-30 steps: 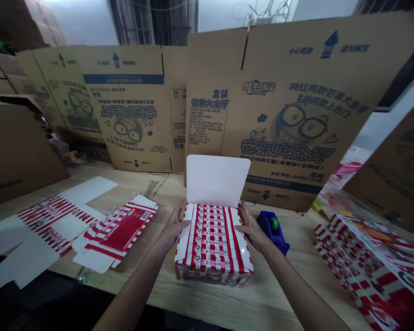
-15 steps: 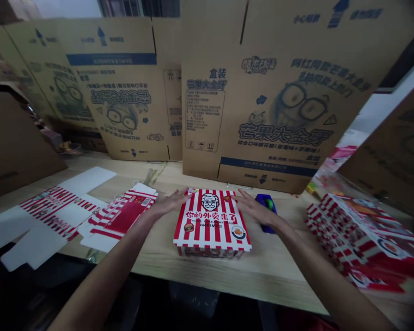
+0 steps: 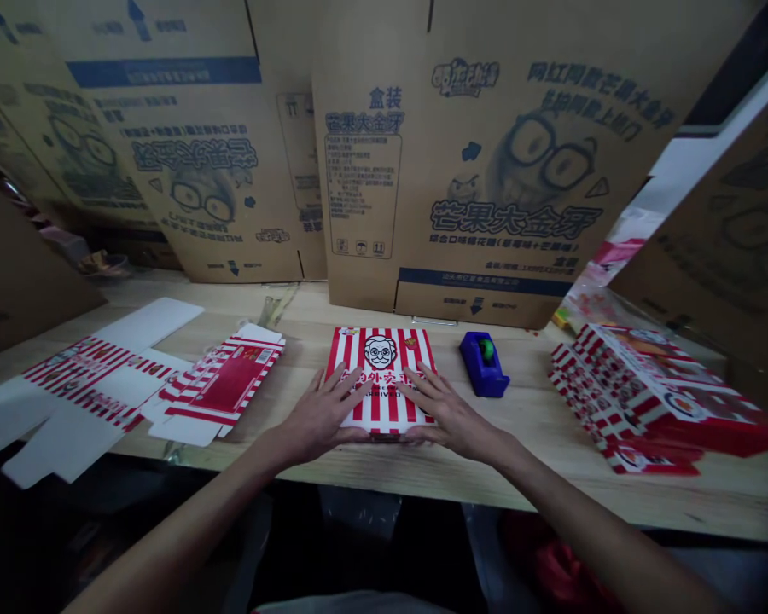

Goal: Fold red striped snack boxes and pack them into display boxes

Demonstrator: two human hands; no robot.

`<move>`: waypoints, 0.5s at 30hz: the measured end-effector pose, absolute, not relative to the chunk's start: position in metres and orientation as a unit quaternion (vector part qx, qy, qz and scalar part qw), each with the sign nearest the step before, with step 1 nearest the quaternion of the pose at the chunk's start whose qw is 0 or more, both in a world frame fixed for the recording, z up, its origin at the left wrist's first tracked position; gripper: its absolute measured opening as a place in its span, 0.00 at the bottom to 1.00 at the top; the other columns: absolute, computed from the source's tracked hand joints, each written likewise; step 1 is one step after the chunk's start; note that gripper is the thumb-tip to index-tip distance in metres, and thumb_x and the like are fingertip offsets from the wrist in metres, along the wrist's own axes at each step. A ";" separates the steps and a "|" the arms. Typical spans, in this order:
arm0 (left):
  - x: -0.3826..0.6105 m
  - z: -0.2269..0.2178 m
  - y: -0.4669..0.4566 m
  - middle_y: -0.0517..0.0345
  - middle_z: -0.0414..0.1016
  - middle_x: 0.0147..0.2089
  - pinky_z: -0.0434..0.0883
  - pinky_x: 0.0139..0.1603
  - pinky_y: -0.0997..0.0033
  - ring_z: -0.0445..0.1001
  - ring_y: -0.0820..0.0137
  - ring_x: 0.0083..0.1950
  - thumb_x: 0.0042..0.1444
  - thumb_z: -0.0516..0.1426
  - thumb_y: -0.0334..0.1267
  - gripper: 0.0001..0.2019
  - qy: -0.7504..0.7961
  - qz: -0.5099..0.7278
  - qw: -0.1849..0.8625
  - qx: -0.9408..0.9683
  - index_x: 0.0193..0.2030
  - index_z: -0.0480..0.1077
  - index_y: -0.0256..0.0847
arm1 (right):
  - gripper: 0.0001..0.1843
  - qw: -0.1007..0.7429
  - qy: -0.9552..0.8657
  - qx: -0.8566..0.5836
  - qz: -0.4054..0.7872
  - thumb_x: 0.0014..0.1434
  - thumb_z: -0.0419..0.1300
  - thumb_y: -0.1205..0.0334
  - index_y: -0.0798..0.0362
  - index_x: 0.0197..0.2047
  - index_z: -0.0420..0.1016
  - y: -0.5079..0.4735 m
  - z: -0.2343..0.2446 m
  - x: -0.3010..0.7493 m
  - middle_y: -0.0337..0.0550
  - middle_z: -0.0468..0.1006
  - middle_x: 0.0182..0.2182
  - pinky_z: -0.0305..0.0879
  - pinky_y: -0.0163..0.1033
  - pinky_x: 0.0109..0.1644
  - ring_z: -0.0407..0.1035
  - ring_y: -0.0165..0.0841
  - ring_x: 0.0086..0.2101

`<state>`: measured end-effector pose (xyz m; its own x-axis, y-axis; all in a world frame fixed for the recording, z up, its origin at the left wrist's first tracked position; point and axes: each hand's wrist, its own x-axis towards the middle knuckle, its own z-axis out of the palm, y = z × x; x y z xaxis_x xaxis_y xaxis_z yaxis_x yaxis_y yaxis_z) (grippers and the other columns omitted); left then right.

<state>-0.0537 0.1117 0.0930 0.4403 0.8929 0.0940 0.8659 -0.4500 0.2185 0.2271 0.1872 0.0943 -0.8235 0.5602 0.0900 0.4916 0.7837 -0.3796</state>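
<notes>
A red-and-white striped paper box (image 3: 381, 350) with a bearded cartoon face lies closed on the table in front of me. My left hand (image 3: 320, 414) rests on its near left part, fingers spread over the lid and thumb by the front edge. Mirroring it, my right hand (image 3: 451, 415) spreads over the near right part, its thumb also at the front edge. Neither hand has its fingers wrapped round the box. Right of the box stands a blue tape dispenser (image 3: 483, 367) with a green roll.
Unfolded striped box blanks (image 3: 230, 384) lie at the left, a white-backed cardboard blank (image 3: 90, 375) beyond them. Stacked striped boxes (image 3: 653, 401) stand at the right. Large brown cartons (image 3: 364, 281) form a wall behind the wooden table (image 3: 538, 460).
Both hands have come from the far sides of the box to its near part and now lie on the lid. The view has shifted, and the tape dispenser shows fully.
</notes>
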 end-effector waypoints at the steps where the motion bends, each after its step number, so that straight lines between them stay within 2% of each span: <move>1: -0.054 0.091 0.113 0.43 0.53 0.72 0.47 0.68 0.41 0.50 0.47 0.72 0.59 0.52 0.59 0.33 0.512 0.122 0.064 0.848 0.67 0.57 0.46 | 0.38 0.110 -0.942 -0.279 0.148 0.59 0.59 0.44 0.40 0.69 0.53 0.187 0.093 0.225 0.50 0.52 0.69 0.46 0.68 0.66 0.44 0.54 0.67; 4: -0.051 0.088 0.115 0.39 0.62 0.67 0.51 0.68 0.47 0.58 0.48 0.69 0.60 0.53 0.55 0.31 0.507 0.160 0.038 0.846 0.64 0.62 0.40 | 0.33 0.143 -0.950 -0.265 0.076 0.60 0.61 0.52 0.44 0.67 0.60 0.187 0.091 0.221 0.54 0.61 0.65 0.47 0.71 0.64 0.51 0.55 0.65; 6: -0.048 0.094 0.115 0.38 0.66 0.64 0.55 0.66 0.50 0.63 0.50 0.66 0.61 0.53 0.54 0.28 0.510 0.166 0.028 0.844 0.61 0.65 0.37 | 0.29 0.153 -0.956 -0.245 0.046 0.60 0.62 0.55 0.47 0.64 0.64 0.188 0.091 0.221 0.54 0.66 0.62 0.50 0.68 0.65 0.56 0.54 0.63; 10: -0.048 0.119 0.118 0.43 0.75 0.56 0.62 0.61 0.55 0.72 0.55 0.57 0.63 0.51 0.53 0.23 0.500 0.177 0.044 0.847 0.55 0.71 0.39 | 0.20 0.163 -0.967 -0.194 0.022 0.64 0.57 0.59 0.48 0.59 0.70 0.194 0.102 0.225 0.52 0.75 0.55 0.59 0.61 0.62 0.67 0.48 0.57; 13: -0.046 0.126 0.120 0.44 0.77 0.52 0.64 0.59 0.56 0.74 0.57 0.53 0.64 0.49 0.52 0.22 0.504 0.170 0.022 0.846 0.52 0.72 0.38 | 0.17 0.180 -0.969 -0.167 0.003 0.67 0.53 0.60 0.50 0.57 0.72 0.202 0.117 0.228 0.51 0.78 0.51 0.66 0.56 0.58 0.73 0.44 0.50; 15: -0.039 0.118 0.119 0.42 0.76 0.53 0.62 0.60 0.53 0.73 0.56 0.54 0.65 0.48 0.51 0.23 0.518 0.165 -0.025 0.839 0.54 0.70 0.36 | 0.16 0.174 -0.974 -0.145 -0.021 0.68 0.52 0.60 0.51 0.55 0.73 0.208 0.128 0.229 0.51 0.79 0.50 0.69 0.54 0.55 0.74 0.43 0.49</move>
